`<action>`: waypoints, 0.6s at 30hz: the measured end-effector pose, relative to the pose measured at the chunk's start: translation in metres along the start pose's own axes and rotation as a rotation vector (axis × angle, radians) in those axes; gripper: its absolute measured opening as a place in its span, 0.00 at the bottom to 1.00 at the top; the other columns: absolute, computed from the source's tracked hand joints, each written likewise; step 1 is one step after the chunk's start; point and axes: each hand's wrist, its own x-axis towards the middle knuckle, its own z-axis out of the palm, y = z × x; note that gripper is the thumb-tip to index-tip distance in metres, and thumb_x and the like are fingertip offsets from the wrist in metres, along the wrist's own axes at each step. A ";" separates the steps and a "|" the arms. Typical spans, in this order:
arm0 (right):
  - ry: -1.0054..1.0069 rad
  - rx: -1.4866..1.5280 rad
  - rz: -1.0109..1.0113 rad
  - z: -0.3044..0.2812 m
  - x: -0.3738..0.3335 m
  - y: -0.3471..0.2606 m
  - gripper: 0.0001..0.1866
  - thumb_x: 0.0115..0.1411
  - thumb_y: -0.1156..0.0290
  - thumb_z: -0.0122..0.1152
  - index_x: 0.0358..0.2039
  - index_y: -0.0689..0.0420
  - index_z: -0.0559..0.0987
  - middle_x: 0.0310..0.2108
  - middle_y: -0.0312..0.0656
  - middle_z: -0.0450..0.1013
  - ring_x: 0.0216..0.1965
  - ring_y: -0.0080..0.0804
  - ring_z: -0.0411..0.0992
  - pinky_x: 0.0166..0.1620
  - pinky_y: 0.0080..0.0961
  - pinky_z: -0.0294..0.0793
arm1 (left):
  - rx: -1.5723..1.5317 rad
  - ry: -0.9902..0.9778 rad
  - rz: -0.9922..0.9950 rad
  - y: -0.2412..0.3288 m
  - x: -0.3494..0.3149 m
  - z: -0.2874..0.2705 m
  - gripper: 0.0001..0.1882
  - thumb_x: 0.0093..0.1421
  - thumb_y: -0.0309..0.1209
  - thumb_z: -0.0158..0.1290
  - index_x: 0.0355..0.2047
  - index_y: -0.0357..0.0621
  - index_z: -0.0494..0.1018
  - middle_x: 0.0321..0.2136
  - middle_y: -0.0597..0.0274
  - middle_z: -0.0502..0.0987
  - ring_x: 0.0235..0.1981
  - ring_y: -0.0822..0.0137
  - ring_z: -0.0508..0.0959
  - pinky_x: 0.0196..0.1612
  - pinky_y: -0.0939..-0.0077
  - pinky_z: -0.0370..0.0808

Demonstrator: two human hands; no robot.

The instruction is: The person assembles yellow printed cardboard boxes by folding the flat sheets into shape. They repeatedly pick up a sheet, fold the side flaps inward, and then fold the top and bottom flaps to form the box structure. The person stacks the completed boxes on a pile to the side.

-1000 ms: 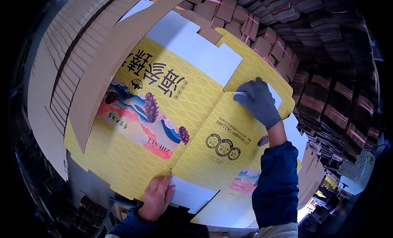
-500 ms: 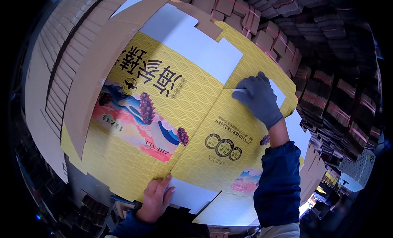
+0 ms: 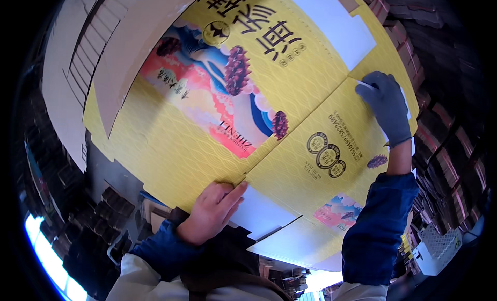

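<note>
The yellow carton blank (image 3: 207, 145) lies flat and spread out in front of the person, over stacks of plain cardboard (image 3: 77, 68). The bare left hand (image 3: 212, 213) presses open-fingered on its near edge at the crease, gripping nothing, while the gloved right hand (image 3: 385, 106) rests flat at the far end of that crease by a white flap (image 3: 331, 16). To my eye, a clean fold needs both hands kept on that one score line, pressing evenly so the panels don't skew.
</note>
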 end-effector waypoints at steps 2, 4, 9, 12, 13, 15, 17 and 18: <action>-0.023 0.018 0.003 -0.002 0.001 -0.001 0.13 0.56 0.59 0.65 0.32 0.56 0.79 0.28 0.43 0.76 0.35 0.43 0.70 0.42 0.37 0.69 | 0.006 0.009 0.005 -0.001 0.000 0.000 0.25 0.56 0.23 0.63 0.55 0.39 0.74 0.33 0.58 0.74 0.33 0.57 0.75 0.37 0.65 0.74; -0.034 0.037 0.020 -0.002 0.001 -0.001 0.13 0.57 0.60 0.64 0.32 0.57 0.79 0.28 0.43 0.75 0.35 0.42 0.69 0.41 0.36 0.68 | 0.002 0.018 0.011 -0.001 0.001 0.001 0.26 0.56 0.23 0.63 0.56 0.40 0.74 0.33 0.58 0.73 0.32 0.58 0.74 0.37 0.66 0.74; -0.053 0.058 0.056 -0.003 0.000 -0.005 0.13 0.58 0.60 0.63 0.33 0.58 0.78 0.29 0.43 0.74 0.34 0.40 0.69 0.41 0.35 0.68 | 0.015 0.043 0.013 0.000 0.002 0.004 0.27 0.56 0.23 0.63 0.57 0.40 0.73 0.32 0.59 0.72 0.32 0.59 0.73 0.36 0.67 0.73; -0.053 0.070 0.051 -0.003 0.000 -0.004 0.14 0.58 0.60 0.63 0.33 0.58 0.78 0.29 0.44 0.74 0.34 0.40 0.69 0.41 0.34 0.68 | 0.027 0.038 0.003 0.000 0.001 0.005 0.28 0.56 0.23 0.63 0.58 0.40 0.73 0.32 0.59 0.71 0.32 0.59 0.73 0.37 0.67 0.74; -0.053 0.078 0.045 -0.002 0.001 -0.004 0.14 0.58 0.59 0.63 0.33 0.58 0.78 0.29 0.44 0.74 0.34 0.40 0.69 0.41 0.34 0.68 | 0.031 0.035 -0.002 0.000 0.000 0.005 0.28 0.56 0.23 0.63 0.58 0.41 0.73 0.32 0.59 0.71 0.33 0.59 0.73 0.37 0.67 0.74; -0.056 0.095 0.057 -0.002 0.001 -0.007 0.14 0.58 0.59 0.63 0.33 0.59 0.78 0.29 0.44 0.74 0.34 0.40 0.69 0.41 0.35 0.68 | 0.018 0.033 -0.017 0.000 0.000 0.004 0.28 0.56 0.24 0.63 0.58 0.40 0.73 0.32 0.59 0.71 0.33 0.58 0.73 0.37 0.66 0.74; -0.063 0.103 0.070 -0.003 0.001 -0.009 0.15 0.58 0.59 0.63 0.33 0.59 0.78 0.29 0.44 0.74 0.34 0.41 0.69 0.41 0.35 0.68 | 0.012 0.028 -0.024 0.000 0.001 0.003 0.28 0.56 0.23 0.62 0.58 0.40 0.73 0.32 0.58 0.71 0.33 0.58 0.73 0.37 0.65 0.74; -0.067 0.105 0.077 -0.005 0.001 -0.008 0.15 0.58 0.59 0.64 0.33 0.58 0.78 0.29 0.43 0.74 0.34 0.41 0.70 0.41 0.36 0.68 | 0.013 0.024 -0.023 -0.001 0.002 0.004 0.27 0.56 0.23 0.62 0.58 0.40 0.72 0.32 0.58 0.71 0.33 0.58 0.73 0.37 0.65 0.74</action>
